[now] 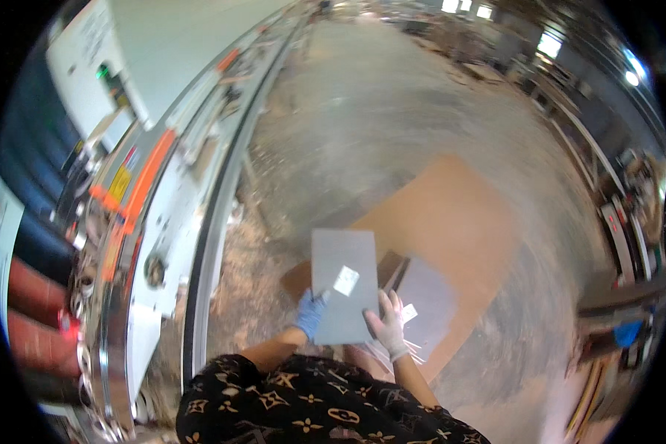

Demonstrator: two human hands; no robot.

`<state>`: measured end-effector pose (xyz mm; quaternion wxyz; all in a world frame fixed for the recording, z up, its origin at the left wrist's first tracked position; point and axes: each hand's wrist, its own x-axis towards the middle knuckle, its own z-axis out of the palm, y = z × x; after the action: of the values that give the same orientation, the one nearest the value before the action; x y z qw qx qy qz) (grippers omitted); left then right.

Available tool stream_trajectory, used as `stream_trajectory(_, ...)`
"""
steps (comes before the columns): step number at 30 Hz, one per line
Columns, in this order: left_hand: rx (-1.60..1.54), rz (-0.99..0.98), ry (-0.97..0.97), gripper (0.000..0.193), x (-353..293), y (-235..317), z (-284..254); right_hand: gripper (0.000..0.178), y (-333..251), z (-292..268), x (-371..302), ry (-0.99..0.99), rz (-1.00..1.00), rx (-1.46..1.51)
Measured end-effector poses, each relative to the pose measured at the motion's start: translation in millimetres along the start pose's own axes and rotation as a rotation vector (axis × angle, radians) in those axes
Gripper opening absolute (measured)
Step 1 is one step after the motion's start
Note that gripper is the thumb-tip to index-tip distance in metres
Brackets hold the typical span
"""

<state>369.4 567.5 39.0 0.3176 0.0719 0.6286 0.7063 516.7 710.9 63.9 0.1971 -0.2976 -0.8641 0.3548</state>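
A flat grey rectangular panel (pixel 345 255) with a white label (pixel 345 280) on its face is held up in front of me. My left hand (pixel 311 314), in a blue glove, grips its lower left edge with the thumb on the face. My right hand (pixel 387 325), in a whitish glove, holds the lower right edge, its thumb also laid on the face. Below and to the right, more grey panels (pixel 431 288) lie on a brown sheet (pixel 459 214) on the floor; one carries a white label (pixel 409 313). The held panel partly hides them.
Along my left runs a long machine with a dark rail (pixel 226 174), a white bed and orange-edged parts (pixel 148 177). Dust and chips litter the concrete floor (pixel 333 126) beside it. Boards and racks (pixel 618 240) stand along the right wall.
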Motion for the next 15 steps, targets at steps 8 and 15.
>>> stream_trajectory(8, -0.099, 0.251, 0.806, 0.040, -21.6, 69.4, -213.1, 0.041, -38.7, 96.6, 18.1, -0.325, 0.015, 0.703)
stream_trajectory(15, -0.272, 0.222, 1.261, 0.055, -19.1, 87.9, -365.2, 0.038, -64.0, 143.2, 3.0, -0.466, 0.129, 0.711)
